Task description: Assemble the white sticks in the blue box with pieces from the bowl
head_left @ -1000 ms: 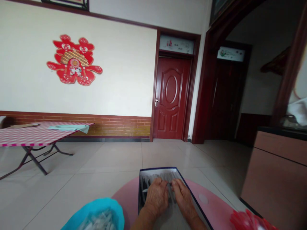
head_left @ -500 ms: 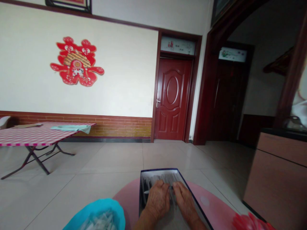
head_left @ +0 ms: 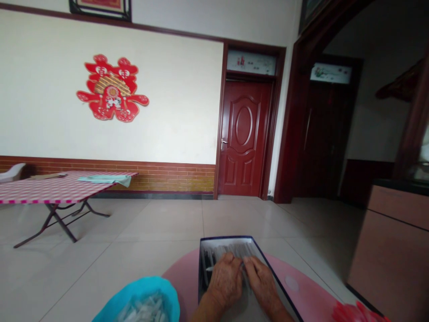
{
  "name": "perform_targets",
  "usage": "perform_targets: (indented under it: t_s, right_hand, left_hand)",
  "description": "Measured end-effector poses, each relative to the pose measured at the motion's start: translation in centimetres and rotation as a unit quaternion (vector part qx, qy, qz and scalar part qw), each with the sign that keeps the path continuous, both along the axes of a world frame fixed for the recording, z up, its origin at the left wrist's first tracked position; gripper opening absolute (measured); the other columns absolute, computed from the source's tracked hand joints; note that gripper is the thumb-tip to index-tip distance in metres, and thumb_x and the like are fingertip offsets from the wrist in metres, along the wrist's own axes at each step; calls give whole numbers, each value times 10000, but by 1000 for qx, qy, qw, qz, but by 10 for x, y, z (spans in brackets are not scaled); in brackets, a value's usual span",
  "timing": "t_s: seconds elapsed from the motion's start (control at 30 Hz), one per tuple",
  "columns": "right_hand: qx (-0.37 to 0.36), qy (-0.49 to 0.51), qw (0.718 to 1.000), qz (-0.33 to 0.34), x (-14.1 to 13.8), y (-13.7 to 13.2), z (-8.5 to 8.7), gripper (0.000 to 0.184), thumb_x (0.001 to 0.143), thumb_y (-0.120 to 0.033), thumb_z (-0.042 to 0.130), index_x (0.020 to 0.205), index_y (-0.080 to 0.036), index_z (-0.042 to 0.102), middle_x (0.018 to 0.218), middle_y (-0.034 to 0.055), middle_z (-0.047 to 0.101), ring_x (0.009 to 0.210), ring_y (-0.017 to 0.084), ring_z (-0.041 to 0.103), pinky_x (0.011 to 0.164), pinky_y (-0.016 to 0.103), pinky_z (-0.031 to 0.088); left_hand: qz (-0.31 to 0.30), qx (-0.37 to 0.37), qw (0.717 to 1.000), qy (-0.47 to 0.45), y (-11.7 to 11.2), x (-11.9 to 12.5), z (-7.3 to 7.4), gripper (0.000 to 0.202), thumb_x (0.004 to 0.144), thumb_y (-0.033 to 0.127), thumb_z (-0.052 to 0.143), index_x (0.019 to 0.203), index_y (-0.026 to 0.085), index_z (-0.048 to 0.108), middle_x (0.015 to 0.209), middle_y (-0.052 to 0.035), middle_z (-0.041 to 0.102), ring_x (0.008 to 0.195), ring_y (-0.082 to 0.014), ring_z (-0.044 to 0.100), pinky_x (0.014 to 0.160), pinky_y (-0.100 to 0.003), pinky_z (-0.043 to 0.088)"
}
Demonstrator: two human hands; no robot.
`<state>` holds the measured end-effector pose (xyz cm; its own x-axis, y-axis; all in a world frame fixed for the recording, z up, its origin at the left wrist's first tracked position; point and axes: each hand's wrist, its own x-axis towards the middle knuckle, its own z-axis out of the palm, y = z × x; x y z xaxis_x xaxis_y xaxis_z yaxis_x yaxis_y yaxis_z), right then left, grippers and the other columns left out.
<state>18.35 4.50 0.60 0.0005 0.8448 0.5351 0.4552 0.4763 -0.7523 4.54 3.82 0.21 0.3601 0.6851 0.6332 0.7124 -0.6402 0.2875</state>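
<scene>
**Head view, looking forward and down.** Little change across the last second: both hands in about the same place within the box, the whole room shifted slightly rightward in view, consistent with a small head turn rather than a handling move.

**Centre.** Open rectangular box (head_left: 228, 239) with a dark blue rim, resting on a round pink surface (head_left: 301, 279), its long axis running away from the wearer and tilted slightly to the right. Inside, a packed layer of slender grey-white items (head_left: 234, 249), most lying roughly along that axis, their far ends toward the box's far wall. Exact kind unclear at this resolution.

**Hands.** Left hand (head_left: 225, 281) and right hand (head_left: 263, 282), both bare and inside the box, just beside each other, wrists toward the wearer. Fingers curled downward, neither hand spread wide, fingertips on the slender items. Firm hold on any single item impossible to tell. Small white tip (head_left: 209, 269) just left of the left hand, pointing toward the box's left wall.

**Surroundings.** Bottom left, blue plastic basin (head_left: 167, 295) holding pale, slender packets (head_left: 145, 311), near the left forearm. Bottom right, red plastic bag (head_left: 355, 313) at the pink surface's edge. Farther off, folding table with a red-checked cloth (head_left: 50, 190), well apart from the hands.
</scene>
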Motion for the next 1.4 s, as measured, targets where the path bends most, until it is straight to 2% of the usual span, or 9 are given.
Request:
perform_targets:
  t_s: [0.2, 0.4, 0.7, 0.97, 1.07, 1.13, 1.2, 1.3, 1.4]
  right_hand:
    - [-8, -5, 1000, 10, 0, 2, -2, 373, 843, -481, 431, 564, -240, 495, 584, 13, 545, 591, 186, 517, 601, 299, 393]
    - [-49, 14, 999, 3, 0, 4, -5, 457, 870, -519, 336, 600, -219, 550, 616, 47, 618, 618, 198, 569, 615, 295, 430]
    - [-24, -45, 998, -21, -1, 1, -2, 483, 857, -576, 322, 563, -234, 495, 556, 28, 565, 557, 184, 516, 570, 285, 404]
    - [-3, -68, 998, -13, -3, -1, -2, 425, 866, -504, 334, 600, -238, 533, 628, 45, 635, 605, 190, 571, 601, 283, 422]
    - [6, -64, 997, -46, 0, 0, 0, 422, 851, -506, 329, 600, -240, 538, 621, 46, 635, 604, 193, 579, 604, 289, 424]
    - [8, -58, 994, -90, 3, 0, 4, 424, 841, -512, 320, 609, -241, 549, 634, 53, 644, 615, 201, 589, 614, 297, 426]
    - [0, -46, 989, -142, 8, 1, 7, 439, 831, -526, 306, 598, -244, 548, 627, 58, 645, 609, 206, 588, 611, 304, 424]
    - [-19, -22, 979, -200, 13, 3, 9, 467, 822, -562, 286, 570, -248, 524, 572, 53, 617, 580, 213, 570, 595, 313, 417]
    - [-42, 19, 982, -185, 12, 3, 7, 474, 820, -582, 299, 578, -244, 527, 556, 39, 601, 581, 209, 565, 593, 308, 420]
  left_hand:
    - [-5, -6, 1000, -2, 0, 0, 2, 232, 875, 163, 354, 894, 167, 586, 843, -90, 587, 804, -214, 556, 745, -346, 469]
    - [-5, -12, 1000, -2, 0, 0, 3, 241, 869, 166, 365, 914, 155, 601, 859, -104, 591, 830, -226, 556, 755, -359, 469]
    - [-6, -21, 1000, 9, 0, -1, 4, 238, 872, 181, 370, 905, 159, 604, 852, -103, 593, 821, -225, 557, 742, -350, 464]
    - [5, -21, 1000, 12, -2, 0, 7, 240, 864, 168, 370, 874, 151, 610, 834, -108, 592, 805, -229, 553, 742, -369, 470]
    - [8, 36, 999, -9, -6, 0, 12, 265, 868, 194, 396, 1044, 152, 590, 956, -121, 588, 886, -241, 544, 801, -400, 462]
    - [27, 87, 995, -38, -7, 1, 14, 319, 872, 209, 410, 1158, 149, 538, 1084, -140, 560, 980, -257, 523, 860, -426, 441]
    - [66, 102, 990, -72, -6, 2, 13, 278, 886, 204, 390, 1100, 144, 557, 1064, -136, 566, 977, -251, 530, 854, -408, 442]
    - [153, 52, 982, -99, -1, 2, 8, 257, 913, 195, 349, 862, 165, 599, 847, -95, 603, 830, -223, 578, 759, -345, 458]
    - [209, -19, 974, -85, 4, 2, 4, 320, 929, 206, 336, 772, 179, 614, 756, -94, 638, 758, -227, 620, 708, -327, 453]
